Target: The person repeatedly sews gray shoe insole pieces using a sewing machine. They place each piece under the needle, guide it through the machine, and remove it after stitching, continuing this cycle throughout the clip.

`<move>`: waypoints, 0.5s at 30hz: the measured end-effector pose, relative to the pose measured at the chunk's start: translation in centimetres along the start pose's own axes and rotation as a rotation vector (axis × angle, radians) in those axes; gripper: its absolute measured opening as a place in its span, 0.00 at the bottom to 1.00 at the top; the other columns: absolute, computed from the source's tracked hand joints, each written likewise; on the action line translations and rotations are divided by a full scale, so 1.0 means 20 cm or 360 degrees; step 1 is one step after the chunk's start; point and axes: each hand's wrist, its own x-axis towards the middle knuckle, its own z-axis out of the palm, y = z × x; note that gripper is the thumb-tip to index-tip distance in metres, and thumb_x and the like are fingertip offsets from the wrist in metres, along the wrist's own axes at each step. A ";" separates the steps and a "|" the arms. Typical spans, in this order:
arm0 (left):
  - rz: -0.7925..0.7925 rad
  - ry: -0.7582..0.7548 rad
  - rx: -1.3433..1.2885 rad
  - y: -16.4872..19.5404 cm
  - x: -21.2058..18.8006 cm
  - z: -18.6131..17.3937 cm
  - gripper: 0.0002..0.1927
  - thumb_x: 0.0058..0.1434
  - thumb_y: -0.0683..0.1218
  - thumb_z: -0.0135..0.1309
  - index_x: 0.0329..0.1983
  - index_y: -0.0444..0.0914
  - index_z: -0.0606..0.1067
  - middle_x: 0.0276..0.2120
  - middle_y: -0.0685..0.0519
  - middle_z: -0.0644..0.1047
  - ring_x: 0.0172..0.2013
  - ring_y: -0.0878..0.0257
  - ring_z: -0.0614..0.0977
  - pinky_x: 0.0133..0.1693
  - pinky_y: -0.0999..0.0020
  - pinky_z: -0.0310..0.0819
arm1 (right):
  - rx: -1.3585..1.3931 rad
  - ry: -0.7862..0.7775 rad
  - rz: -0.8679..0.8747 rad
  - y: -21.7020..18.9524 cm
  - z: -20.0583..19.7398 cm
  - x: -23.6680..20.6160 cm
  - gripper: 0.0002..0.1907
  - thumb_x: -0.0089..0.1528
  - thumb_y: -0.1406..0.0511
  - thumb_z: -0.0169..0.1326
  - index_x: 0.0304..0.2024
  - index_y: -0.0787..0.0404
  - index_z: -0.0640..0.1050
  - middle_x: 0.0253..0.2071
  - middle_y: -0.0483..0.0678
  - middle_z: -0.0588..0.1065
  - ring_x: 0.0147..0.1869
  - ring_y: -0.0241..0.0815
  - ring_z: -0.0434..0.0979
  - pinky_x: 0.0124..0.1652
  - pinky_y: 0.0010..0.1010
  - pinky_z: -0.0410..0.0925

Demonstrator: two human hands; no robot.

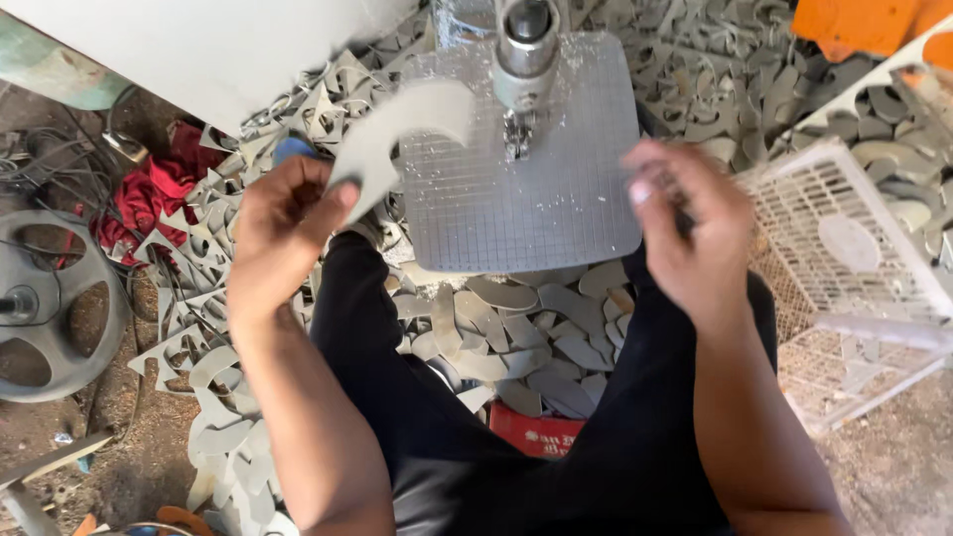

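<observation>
My left hand grips a curved grey cut-out piece by its lower end and holds it up at the left edge of a square metal machine table. A round metal machine head with a blade or needle comes down onto that table. My right hand is blurred beside the table's right edge, fingers curled; something small and dark may be in it, but I cannot make it out. My legs in black trousers sit under the table.
Several grey cut-out pieces and offcuts are heaped on the floor around the machine. A white plastic crate stands on the right. A red cloth and a metal wheel lie on the left. A red box sits between my legs.
</observation>
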 end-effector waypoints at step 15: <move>0.0639 -0.1071 -0.0082 0.29 -0.14 0.36 0.13 0.64 0.47 0.63 0.48 0.37 0.79 0.40 0.52 0.84 0.42 0.63 0.88 0.46 0.70 0.86 | 0.0239 0.0100 0.0709 0.28 -0.89 -0.55 0.11 0.75 0.69 0.51 0.57 0.70 0.73 0.41 0.57 0.77 0.35 0.41 0.78 0.33 0.30 0.70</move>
